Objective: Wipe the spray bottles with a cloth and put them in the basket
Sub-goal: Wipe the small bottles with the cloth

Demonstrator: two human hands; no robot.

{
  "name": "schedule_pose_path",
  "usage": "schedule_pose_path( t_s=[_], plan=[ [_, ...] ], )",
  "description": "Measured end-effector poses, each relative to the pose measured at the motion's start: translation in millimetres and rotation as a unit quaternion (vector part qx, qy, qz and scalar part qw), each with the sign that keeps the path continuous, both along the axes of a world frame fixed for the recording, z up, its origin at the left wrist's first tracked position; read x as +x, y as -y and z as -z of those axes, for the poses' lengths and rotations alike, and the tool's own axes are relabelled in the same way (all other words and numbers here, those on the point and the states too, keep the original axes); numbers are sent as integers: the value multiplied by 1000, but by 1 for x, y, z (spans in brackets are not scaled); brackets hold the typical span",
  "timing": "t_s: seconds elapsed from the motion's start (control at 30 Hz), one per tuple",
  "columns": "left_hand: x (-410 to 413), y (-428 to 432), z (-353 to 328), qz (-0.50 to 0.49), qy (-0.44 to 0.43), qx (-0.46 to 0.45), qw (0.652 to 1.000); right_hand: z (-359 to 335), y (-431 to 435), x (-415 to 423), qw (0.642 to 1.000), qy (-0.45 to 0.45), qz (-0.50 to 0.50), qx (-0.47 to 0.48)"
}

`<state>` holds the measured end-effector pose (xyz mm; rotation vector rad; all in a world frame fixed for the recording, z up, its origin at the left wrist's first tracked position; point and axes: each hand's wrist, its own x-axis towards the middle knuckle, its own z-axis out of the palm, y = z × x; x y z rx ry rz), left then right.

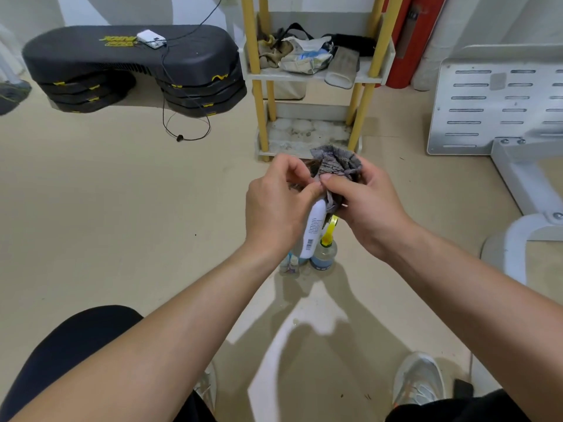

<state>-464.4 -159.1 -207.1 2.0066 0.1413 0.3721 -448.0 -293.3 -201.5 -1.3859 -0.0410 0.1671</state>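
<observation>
My left hand (pixel 274 205) grips a white bottle (pixel 313 229) with a barcode on it, bottom end pointing toward me. My right hand (pixel 362 205) holds a crumpled grey cloth (pixel 335 164) over the bottle's upper end, which is hidden under the cloth. Below them on the floor stands a clear spray bottle with a yellow trigger (pixel 326 248), beside a couple of small bottles (pixel 292 263). No basket is in view.
A yellow-posted shelf rack (pixel 310 74) with bags and a slipper stands just beyond my hands. A stack of black step platforms (pixel 131 68) with a cable lies at far left. A white metal frame (pixel 499 99) is at right. My knees and shoes are at the bottom.
</observation>
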Motion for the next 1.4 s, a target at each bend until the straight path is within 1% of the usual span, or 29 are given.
schedule_pose_path(
  t_s=[0.1,0.17,0.23,0.33,0.4,0.43,0.47,0.57,0.6,0.67,0.7,0.77,0.83,0.9,0.93,0.97,1.03,1.07,1.13,1.23,1.27,1.3,1.37,1.4],
  plan=[
    [-2,3,5,12,34,54,998,2,1,2,999,2,28,-22],
    [-3,4,7,18,57,73,996,2,2,3,998,13,45,-40],
    [-4,5,8,34,62,77,995,3,3,2,997,19,60,-44],
    [-6,6,6,54,11,5,998,7,2,0,995,17,81,-56],
    [-10,6,3,70,-25,-53,996,7,2,0,992,18,99,-75],
    [-12,6,2,75,-43,-68,994,6,3,1,991,18,109,-76],
    [-13,5,3,74,-65,-63,993,5,3,3,990,17,120,-72],
    [-15,3,6,69,-154,26,985,3,2,4,987,24,147,-68],
    [-15,3,6,72,-169,29,983,3,0,4,986,32,148,-73],
    [-13,2,6,73,-164,22,983,2,1,5,985,63,128,-96],
    [-13,2,6,73,-159,19,984,-1,4,6,984,88,97,-118],
    [-12,0,4,80,-158,16,984,-6,14,12,979,114,6,-168],
    [-11,-5,5,99,-168,30,980,-10,26,18,970,111,-80,-201],
    [-10,-8,7,121,-179,42,975,-13,32,20,953,118,-114,-253],
    [-10,-8,7,128,-183,42,974,-12,31,20,938,132,-112,-299],
    [-10,-7,7,130,-181,43,974,-12,28,18,918,148,-105,-351],
    [-9,-3,9,121,-173,61,976,-12,18,12,864,182,-68,-465],
    [-9,-1,8,115,-169,81,976,-12,13,9,843,190,-45,-502],
    [-11,2,8,111,-160,124,973,-16,6,5,819,177,-10,-545],
    [-12,4,14,119,-143,200,962,-20,6,5,783,139,-2,-606],
    [-11,4,15,117,-140,214,960,-19,8,7,782,142,-5,-606],
    [-10,3,16,116,-136,215,960,-18,10,9,793,154,-12,-589],
    [-6,-2,14,123,-143,186,964,-13,17,13,835,187,-54,-514],
    [-5,-5,12,133,-158,154,966,-10,20,15,865,191,-81,-457]
  ],
)
